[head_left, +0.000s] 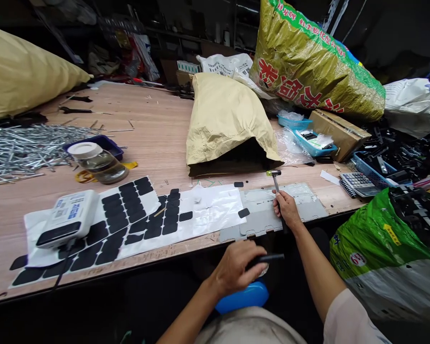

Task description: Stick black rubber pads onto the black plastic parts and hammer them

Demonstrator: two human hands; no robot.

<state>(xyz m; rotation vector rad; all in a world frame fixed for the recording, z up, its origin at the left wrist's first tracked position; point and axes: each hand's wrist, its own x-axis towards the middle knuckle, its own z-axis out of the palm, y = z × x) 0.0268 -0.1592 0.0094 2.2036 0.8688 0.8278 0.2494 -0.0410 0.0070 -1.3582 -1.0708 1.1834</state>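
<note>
Just two hands are at work. The right hand [286, 208] has its fingers clenched round the dark handle of one small metal-headed hammer [276, 184], whose head points away from the person and rests over a flat grey cut-out plate [301, 210] at the near edge of the long wooden desk [157, 138]. The left hand [234, 267] sits below the desk edge, in front of the body, fingers grasping one thin black strip [270, 258]; a blue rounded object [243, 296] lies just beneath it.

Left of the plate lie two white backing sheets [215, 208] carrying many black rounded-square adhesive pads [129, 210], too many to count surely; a few loose pads lie near the plate. One white electronic box [69, 216] sits on the left sheet, one lidded clear jar [98, 163] lies on its side behind it, and a heap of silvery metal rods [25, 145] spreads beyond.

Open wood runs across the desk's middle and far left. Straight behind the hammer, one open tan paper sack [225, 124] closes off the way forward. To the right, one grey calculator [358, 183], blue plastic baskets [310, 138], a cardboard box [338, 131] and a large green-gold printed sack [315, 62] crowd the space; a green bag [383, 239] stands just beside the right forearm.
</note>
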